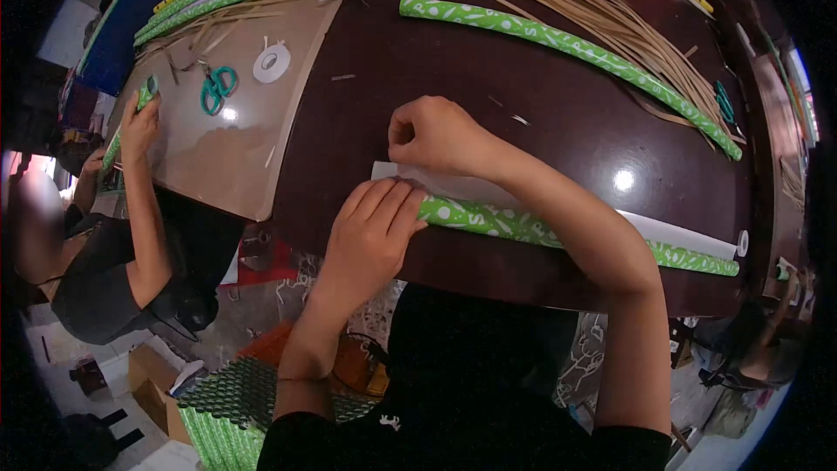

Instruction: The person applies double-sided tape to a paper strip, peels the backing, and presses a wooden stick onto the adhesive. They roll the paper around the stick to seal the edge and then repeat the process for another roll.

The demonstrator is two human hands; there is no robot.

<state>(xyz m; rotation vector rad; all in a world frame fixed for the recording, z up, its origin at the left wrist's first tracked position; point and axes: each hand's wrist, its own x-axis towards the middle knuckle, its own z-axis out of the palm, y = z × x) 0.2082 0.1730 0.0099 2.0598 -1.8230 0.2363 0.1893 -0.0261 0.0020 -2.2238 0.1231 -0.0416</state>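
Green roll (488,220) lies along the near edge of the dark desk (392,96); white paper (676,231) shows along its far side. Left hand (370,231) rests over the roll's left end, fingers bent down onto it. Right hand (440,135) above the paper, fingers curled; cannot tell whether gripping. Tape (742,243) by desk's right edge.

teal scissors (215,89) lie on the tan tabletop (222,148) at left, a cardboard box (152,373) below.
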